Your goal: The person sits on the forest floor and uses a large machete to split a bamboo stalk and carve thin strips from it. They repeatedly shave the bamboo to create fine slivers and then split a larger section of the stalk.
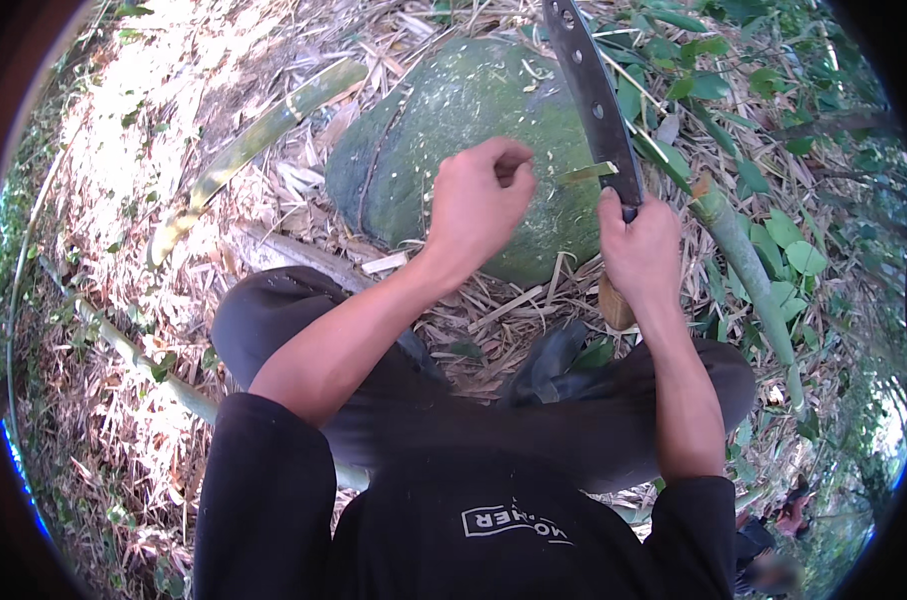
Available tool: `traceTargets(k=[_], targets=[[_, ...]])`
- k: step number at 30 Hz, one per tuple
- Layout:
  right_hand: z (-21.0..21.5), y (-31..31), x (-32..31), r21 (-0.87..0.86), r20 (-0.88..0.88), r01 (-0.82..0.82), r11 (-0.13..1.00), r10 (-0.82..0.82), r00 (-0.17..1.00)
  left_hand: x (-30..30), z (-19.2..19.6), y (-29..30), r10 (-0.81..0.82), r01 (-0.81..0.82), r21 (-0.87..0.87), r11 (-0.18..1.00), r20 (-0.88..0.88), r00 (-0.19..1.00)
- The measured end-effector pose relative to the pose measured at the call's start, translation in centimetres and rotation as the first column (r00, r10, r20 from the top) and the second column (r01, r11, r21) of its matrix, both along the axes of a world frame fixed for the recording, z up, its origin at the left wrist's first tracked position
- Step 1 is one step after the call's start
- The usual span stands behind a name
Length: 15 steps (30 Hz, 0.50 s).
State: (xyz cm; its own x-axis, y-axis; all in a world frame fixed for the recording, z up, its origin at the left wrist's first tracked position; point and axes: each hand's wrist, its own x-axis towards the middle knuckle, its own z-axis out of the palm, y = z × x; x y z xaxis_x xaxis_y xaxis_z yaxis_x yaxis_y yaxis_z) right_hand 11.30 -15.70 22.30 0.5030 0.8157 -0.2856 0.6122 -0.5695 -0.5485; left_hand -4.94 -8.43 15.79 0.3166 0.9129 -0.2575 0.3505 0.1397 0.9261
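My right hand (646,245) is wrapped round the wooden handle (616,305) of a machete. Its dark blade (596,95), pierced with several holes, points up and away from me. A short green-yellow sliver (589,173), perhaps bamboo, lies across the blade just above my right thumb. To its left my left hand (482,200) is raised over a large green mossy rock (454,105). Its fingers are curled in toward the thumb, and a small gap separates them from the sliver. Whatever they may hold is hidden. Pale chips dot the rock.
A cut bamboo length (259,145) lies left of the rock, another bamboo pole (744,260) to the right. Dry leaf litter (134,330) covers the ground. Green leafy plants (774,240) stand at the right. My dark boots (544,365) are near the rock. Part of another person (759,545) shows lower right.
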Motion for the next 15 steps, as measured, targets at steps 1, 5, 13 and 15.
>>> traceTargets(k=[1, 5, 13, 15], targets=[[-0.1, 0.1, 0.2, -0.015, 0.044, -0.028, 0.999, 0.029, 0.999, -0.3, 0.0, 0.1, 0.012, -0.012, -0.013, 1.000, -0.002, 1.000], [1.1, 0.8, -0.1, -0.081, -0.025, 0.029, 0.996, -0.031, 0.999, -0.4, 1.0, 0.5, 0.018, -0.018, -0.050, 0.999, 0.010, 1.000], [0.8, 0.2, -0.5, 0.005, -0.089, 0.015, 1.000, -0.015, 0.996, -0.6, 0.4, 1.6, 0.051, -0.046, -0.054, 0.997, 0.097, 0.994], [-1.4, 0.1, -0.4, -0.039, -0.059, 0.031, 0.999, -0.033, 0.998, -0.7, 0.6, 1.3, 0.029, -0.020, -0.088, 0.996, 0.091, 0.995]])
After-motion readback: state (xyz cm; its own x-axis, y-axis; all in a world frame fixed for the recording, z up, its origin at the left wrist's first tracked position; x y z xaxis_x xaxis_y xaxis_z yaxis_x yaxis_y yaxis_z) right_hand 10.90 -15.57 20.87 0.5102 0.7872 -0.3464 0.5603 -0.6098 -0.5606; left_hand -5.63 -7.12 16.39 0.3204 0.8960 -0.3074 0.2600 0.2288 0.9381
